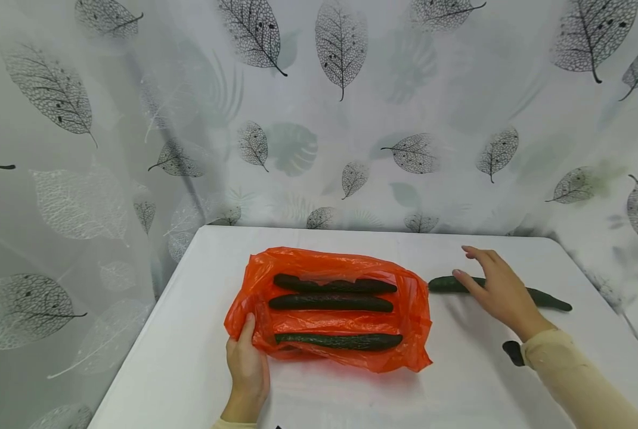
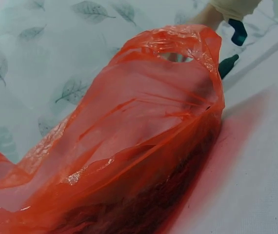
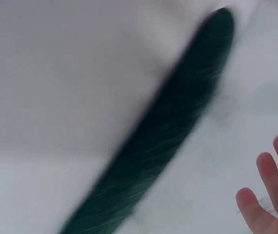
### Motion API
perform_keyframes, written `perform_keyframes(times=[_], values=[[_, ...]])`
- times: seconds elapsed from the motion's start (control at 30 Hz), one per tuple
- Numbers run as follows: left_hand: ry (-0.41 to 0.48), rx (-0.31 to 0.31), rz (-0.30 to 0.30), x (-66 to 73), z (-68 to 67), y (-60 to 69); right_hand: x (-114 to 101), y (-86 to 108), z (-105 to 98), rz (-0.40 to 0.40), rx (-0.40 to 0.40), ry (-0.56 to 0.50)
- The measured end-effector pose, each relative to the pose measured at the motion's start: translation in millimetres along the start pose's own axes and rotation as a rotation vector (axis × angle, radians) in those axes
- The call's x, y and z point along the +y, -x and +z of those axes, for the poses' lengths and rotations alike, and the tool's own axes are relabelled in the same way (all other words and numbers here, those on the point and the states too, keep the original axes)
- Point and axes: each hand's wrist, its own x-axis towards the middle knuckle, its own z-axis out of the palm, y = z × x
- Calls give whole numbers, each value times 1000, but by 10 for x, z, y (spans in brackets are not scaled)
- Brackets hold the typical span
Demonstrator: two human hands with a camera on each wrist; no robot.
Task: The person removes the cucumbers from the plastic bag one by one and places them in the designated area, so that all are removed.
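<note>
An orange-red plastic bag (image 1: 340, 268) lies on the white table with three dark green cucumbers showing in it, among them the front cucumber (image 1: 340, 341). My left hand (image 1: 247, 363) grips the bag's left edge, thumb on top. In the left wrist view the bag (image 2: 144, 107) fills most of the picture, and the hand itself is out of sight. Right of the bag, another cucumber (image 1: 548, 300) lies on the table. Above it hovers my right hand (image 1: 498, 292), fingers spread and holding nothing. The right wrist view shows this cucumber (image 3: 153, 131) apart from the fingertips (image 3: 268, 165).
The white table (image 1: 190, 333) ends at a leaf-patterned curtain (image 1: 308, 119) behind it and on the left. A small black object (image 1: 513, 353) sits at the right sleeve's cuff.
</note>
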Motion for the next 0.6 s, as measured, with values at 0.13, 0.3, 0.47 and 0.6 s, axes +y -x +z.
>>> perform_keyframes(times=[0.13, 0.3, 0.47, 0.6], values=[[-2, -7, -11, -9, -2, -3, -408, -59, -84, -34, 66, -90], [-17, -11, -16, -12, -8, 9, -879, -82, -136, -163, 120, -122], [-22, -14, -19, -23, -11, 8, -1235, -83, -60, -369, 171, -60], [-14, -9, -13, -37, -6, 4, -1530, -64, 41, -502, 177, -7]])
